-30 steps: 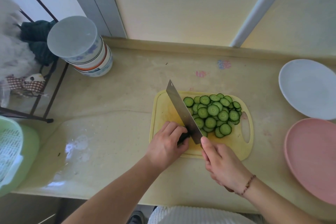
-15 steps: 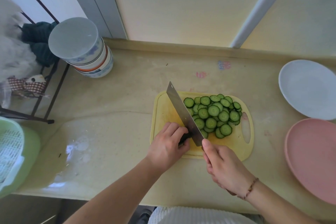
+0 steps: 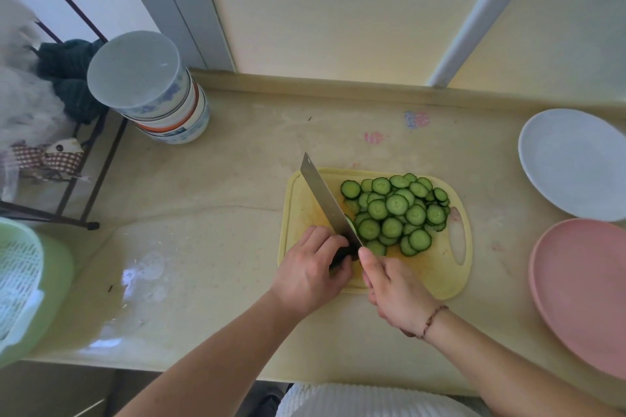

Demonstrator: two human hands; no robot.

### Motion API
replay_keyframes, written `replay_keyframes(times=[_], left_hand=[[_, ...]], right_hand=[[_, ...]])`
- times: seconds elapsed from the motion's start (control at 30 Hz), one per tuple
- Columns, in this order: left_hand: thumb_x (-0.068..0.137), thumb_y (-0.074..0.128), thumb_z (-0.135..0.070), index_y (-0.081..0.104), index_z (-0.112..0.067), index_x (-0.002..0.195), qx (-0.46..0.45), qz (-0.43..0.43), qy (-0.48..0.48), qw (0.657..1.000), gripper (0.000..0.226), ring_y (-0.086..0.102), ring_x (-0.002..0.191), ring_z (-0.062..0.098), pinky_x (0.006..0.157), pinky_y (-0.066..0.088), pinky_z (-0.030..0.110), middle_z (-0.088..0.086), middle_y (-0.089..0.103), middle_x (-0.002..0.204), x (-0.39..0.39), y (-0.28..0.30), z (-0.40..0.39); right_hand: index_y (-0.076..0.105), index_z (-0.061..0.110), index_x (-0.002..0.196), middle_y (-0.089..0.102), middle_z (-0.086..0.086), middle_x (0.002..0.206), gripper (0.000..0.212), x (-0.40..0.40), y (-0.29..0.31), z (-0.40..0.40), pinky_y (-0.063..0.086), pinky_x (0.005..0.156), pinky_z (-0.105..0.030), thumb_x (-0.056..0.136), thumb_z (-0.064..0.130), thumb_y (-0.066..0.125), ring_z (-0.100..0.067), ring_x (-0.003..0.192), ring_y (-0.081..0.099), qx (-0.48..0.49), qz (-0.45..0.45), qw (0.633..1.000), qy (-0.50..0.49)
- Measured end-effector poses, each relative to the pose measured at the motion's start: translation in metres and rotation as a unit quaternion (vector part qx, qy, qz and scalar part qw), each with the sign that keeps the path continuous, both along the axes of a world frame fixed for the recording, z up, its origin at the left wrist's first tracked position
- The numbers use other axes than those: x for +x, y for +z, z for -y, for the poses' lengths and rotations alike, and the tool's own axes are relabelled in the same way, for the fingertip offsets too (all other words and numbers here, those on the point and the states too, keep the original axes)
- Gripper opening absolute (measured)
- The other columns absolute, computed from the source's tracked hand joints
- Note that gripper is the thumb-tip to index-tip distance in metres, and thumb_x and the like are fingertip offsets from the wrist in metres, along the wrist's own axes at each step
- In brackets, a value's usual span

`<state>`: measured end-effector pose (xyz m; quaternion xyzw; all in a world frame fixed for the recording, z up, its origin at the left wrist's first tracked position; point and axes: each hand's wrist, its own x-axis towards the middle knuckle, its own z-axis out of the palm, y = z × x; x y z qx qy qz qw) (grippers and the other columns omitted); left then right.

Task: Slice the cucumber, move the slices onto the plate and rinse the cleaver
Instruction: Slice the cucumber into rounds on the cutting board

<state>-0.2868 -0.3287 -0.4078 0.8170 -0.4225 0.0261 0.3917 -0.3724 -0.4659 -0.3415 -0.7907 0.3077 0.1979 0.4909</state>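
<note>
Almost nothing of the cucumber stub (image 3: 342,256) shows from my remote view: the left hand (image 3: 311,269) curls over it at the near left of the yellow cutting board (image 3: 440,276), leaving only a dark sliver between the fingers. My right hand (image 3: 394,288) is wrapped around the cleaver (image 3: 325,195), hiding its handle entirely; the blade stands edge-down on the board against the stub. Cut slices (image 3: 394,211) lie heaped on the board right of the blade. Right of the board on the surface (image 3: 237,179), a white plate (image 3: 572,162) and a pink plate (image 3: 582,288) are both cut off by the frame edge.
</note>
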Motion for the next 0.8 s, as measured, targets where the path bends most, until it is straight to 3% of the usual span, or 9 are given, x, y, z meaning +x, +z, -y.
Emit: replay_keyframes(times=[0.13,0.33,0.8], left_hand=[[0.082,0.072,-0.013,0.071,-0.003,0.095,-0.011,-0.013,0.005,1.000,0.016,0.061,0.087,0.021,0.073,0.053,0.028,0.007,0.064,0.097,0.000,0.002,0.000],[0.081,0.071,-0.015,0.070,-0.004,0.093,-0.007,-0.018,0.014,1.000,0.016,0.061,0.086,0.021,0.075,0.052,0.025,0.006,0.064,0.094,0.000,0.001,0.001],[0.079,0.071,-0.017,0.069,-0.004,0.091,-0.009,-0.012,0.021,1.000,0.017,0.058,0.087,0.017,0.074,0.050,0.020,0.007,0.063,0.092,0.000,0.001,0.001]], right_hand=[[0.043,0.018,0.062,0.039,0.007,0.038,0.056,0.000,0.005,0.006,0.026,0.036,-0.014,0.094,0.061,0.027,-0.003,0.031,0.034,0.008,-0.006,1.000,-0.020],[0.039,0.016,0.063,0.035,0.006,0.045,0.055,-0.009,0.025,0.002,0.026,0.034,-0.018,0.095,0.060,0.029,-0.011,0.034,0.029,0.047,-0.005,0.998,-0.028],[0.039,0.015,0.064,0.036,0.003,0.047,0.056,-0.020,0.040,0.001,0.026,0.035,-0.016,0.092,0.062,0.028,-0.009,0.035,0.030,0.054,0.016,0.998,-0.021]])
